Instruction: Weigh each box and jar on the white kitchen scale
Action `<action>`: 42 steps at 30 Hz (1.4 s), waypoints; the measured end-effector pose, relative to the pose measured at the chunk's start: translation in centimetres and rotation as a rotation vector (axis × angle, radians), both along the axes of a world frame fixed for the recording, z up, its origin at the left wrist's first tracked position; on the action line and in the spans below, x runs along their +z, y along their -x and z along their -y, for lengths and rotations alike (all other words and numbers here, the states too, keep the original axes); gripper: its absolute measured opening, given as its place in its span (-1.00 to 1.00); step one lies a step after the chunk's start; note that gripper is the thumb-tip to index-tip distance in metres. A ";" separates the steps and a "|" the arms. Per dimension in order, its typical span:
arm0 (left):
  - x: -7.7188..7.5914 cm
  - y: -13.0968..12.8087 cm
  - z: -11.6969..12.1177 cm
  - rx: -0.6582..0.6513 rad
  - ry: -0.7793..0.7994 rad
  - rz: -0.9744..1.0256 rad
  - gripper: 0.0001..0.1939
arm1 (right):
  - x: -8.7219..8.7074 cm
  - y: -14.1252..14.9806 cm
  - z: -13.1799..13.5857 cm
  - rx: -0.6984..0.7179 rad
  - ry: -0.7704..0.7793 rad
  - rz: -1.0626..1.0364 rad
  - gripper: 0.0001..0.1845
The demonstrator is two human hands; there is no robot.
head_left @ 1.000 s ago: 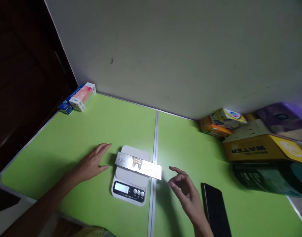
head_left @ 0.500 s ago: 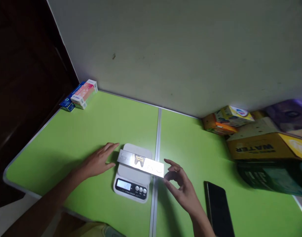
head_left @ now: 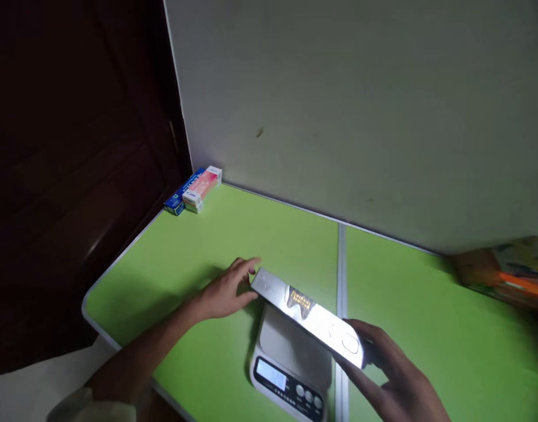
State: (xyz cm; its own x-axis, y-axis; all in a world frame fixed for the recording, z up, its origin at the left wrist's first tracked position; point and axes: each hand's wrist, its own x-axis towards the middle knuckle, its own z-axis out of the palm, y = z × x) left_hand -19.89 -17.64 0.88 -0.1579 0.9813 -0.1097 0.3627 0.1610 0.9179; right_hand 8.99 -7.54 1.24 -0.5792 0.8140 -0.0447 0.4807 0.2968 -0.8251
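A long silver toothpaste box [head_left: 315,316] with gold "Bamboo Charcoal" lettering is raised at a tilt over a white digital kitchen scale [head_left: 290,346]. Its left end is between the thumb and fingers of my left hand [head_left: 227,290]. At the lower right end, my right hand [head_left: 390,369] grips it, fingers on the far side and thumb underneath. The scale's display is lit but I cannot read it. The box hides the back of the weighing plate.
At the green table's [head_left: 269,223] far left corner lie a blue box [head_left: 176,199] and a pink-and-white box [head_left: 203,187]. Blurred packages [head_left: 510,269] stand at the right against the wall [head_left: 339,117]. A dark door [head_left: 75,146] is at the left.
Both hands have closed on the silver toothpaste box and lifted it off the scale. My view has swung left, so the phone and most of the right-hand packages are out of sight.
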 end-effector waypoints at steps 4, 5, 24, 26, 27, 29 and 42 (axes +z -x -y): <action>-0.6 0.3 -0.7 0.431 -0.050 0.488 -0.39 | 0.3 6.7 0.4 -0.187 0.211 -0.048 -0.45; -0.9 0.0 -0.9 0.483 -0.029 0.623 -0.37 | 0.2 8.7 0.7 -0.201 0.251 -0.076 -0.43; 2.5 19.9 -9.4 0.744 -0.274 0.284 -0.60 | 1.9 37.7 -2.6 0.166 0.415 -0.345 -0.27; 2.8 22.4 -11.0 0.742 -0.275 0.273 -0.60 | 2.2 40.0 -3.8 0.164 0.231 -0.240 -0.26; 2.7 23.5 -11.8 0.745 -0.277 0.265 -0.60 | 2.2 40.9 -4.4 0.161 0.152 -0.179 -0.26; 2.0 25.0 -12.9 0.755 -0.270 0.256 -0.60 | 2.1 42.2 -5.4 0.165 0.046 -0.064 -0.29; -0.7 27.9 -14.6 0.754 -0.169 0.300 -0.68 | -0.2 45.2 -7.7 0.153 0.085 -0.010 -0.38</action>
